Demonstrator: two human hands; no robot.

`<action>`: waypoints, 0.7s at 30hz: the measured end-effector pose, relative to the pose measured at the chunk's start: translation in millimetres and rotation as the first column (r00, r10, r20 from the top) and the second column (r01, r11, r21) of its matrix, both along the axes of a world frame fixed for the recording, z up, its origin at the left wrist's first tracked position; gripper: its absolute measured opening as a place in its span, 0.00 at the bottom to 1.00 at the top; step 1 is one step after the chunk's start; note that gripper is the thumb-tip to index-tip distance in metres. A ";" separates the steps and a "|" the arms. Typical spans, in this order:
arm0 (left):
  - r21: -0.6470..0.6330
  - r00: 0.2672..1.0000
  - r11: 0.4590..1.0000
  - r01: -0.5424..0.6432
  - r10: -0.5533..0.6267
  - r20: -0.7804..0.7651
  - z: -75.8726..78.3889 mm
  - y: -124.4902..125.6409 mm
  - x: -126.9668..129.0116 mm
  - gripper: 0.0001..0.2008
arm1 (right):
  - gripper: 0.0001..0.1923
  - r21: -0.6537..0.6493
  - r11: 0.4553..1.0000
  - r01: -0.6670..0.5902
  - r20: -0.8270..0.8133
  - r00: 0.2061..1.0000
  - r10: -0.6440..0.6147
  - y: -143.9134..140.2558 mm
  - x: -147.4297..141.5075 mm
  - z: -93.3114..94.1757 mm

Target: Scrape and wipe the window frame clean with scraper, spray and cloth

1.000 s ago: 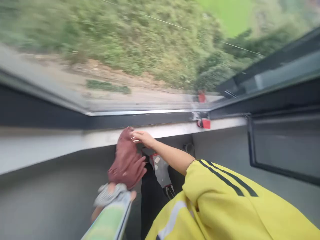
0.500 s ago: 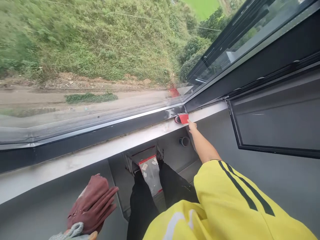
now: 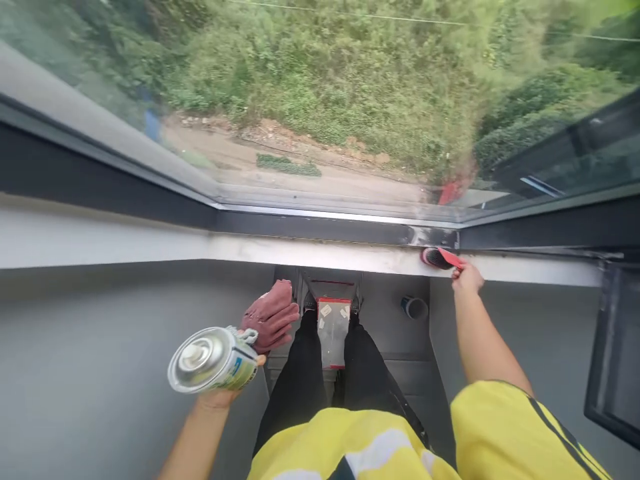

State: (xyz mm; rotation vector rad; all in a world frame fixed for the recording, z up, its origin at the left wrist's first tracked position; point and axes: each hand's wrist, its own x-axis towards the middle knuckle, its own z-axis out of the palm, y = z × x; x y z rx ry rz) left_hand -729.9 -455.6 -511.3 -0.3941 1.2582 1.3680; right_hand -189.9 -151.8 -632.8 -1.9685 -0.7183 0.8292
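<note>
My left hand (image 3: 220, 397) holds a spray can (image 3: 213, 359), its silver bottom facing me, together with a dark red work glove (image 3: 271, 323) that hangs past the can. My right hand (image 3: 467, 277) reaches up to the white window ledge (image 3: 320, 252) and grips the edge of a small red tool (image 3: 441, 258) lying at the ledge's right end, by the corner of the dark window frame (image 3: 330, 229). My yellow sleeve with black stripes covers the right upper arm.
I stand on a stepladder (image 3: 331, 320), black trousers either side of its red-edged top step. A dark cup-like object (image 3: 414, 307) sits below by the grey wall. Through the glass are a dirt road and green bushes. A dark-framed panel (image 3: 613, 360) is on the right.
My right hand left the glove, reached right along the ledge and closed on the red tool. My left hand turned the can's bottom toward me. My view swung.
</note>
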 end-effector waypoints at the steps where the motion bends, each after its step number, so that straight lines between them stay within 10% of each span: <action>1: 0.028 0.999 0.999 -0.030 0.030 -0.015 0.1 1.2 3.4 0.14 | 0.09 0.024 1.000 0.012 -0.076 0.997 -0.010 -0.2 -6.1 4.4; 6: 0.095 0.995 0.991 -0.095 0.096 -0.004 0.1 -2.4 2.6 0.14 | 0.24 0.062 0.875 -0.480 -0.167 0.859 0.484 -18.0 -104.0 28.2; 9: 0.100 0.993 0.988 -0.118 0.118 0.008 -2.6 -14.4 -5.1 0.13 | 0.21 -0.058 0.670 -0.740 0.066 0.667 0.742 -32.3 -196.1 26.5; 12: 0.094 0.980 0.976 -0.197 0.194 0.037 -6.0 -27.7 -12.0 0.11 | 0.17 -0.161 0.339 -0.927 0.253 0.293 0.922 -43.3 -284.4 17.2; 16: 0.062 0.939 0.941 -0.332 0.324 0.114 -7.3 -44.4 -21.2 0.12 | 0.20 -0.367 -0.022 -0.930 0.403 -0.180 0.897 -54.1 -382.4 16.0; 21: -0.002 0.908 0.910 -0.415 0.415 0.055 -6.7 -69.8 -35.9 0.16 | 0.22 -0.385 -0.102 -0.917 0.479 -0.293 0.828 -46.2 -448.1 25.9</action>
